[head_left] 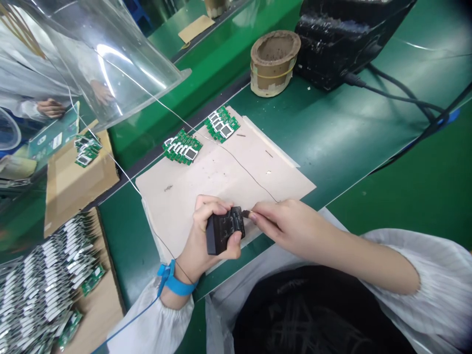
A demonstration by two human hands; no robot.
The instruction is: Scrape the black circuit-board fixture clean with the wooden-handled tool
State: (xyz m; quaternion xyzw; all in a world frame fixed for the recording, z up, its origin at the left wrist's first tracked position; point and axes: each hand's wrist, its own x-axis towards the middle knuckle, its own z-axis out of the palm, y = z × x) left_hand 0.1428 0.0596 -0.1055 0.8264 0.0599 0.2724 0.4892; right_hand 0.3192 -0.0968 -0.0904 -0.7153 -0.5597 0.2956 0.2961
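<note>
My left hand [206, 231] is wrapped round a black rectangular block [221, 231], tilted, with fine marks or slots on its upper face. A blue wrist strap [175, 279] sits on my left wrist. At the block's right end, my right hand [282, 221] pinches a small dark strip [246, 214] between thumb and forefinger, its tip at or very near the block. Both hands are over the near edge of a pale paper sheet [206, 182]. Two small stacks of green circuit boards lie on its far side, one at left [183, 147] and one at right [222, 124].
A brown round pot [275, 64] stands by a black machine [335, 44] with cables. Many boards [47, 280] fill cardboard at lower left. A clear plastic shield [125, 59] hangs at upper left, and thin wires cross the view. A co-worker's hand [50, 108] is across the bench.
</note>
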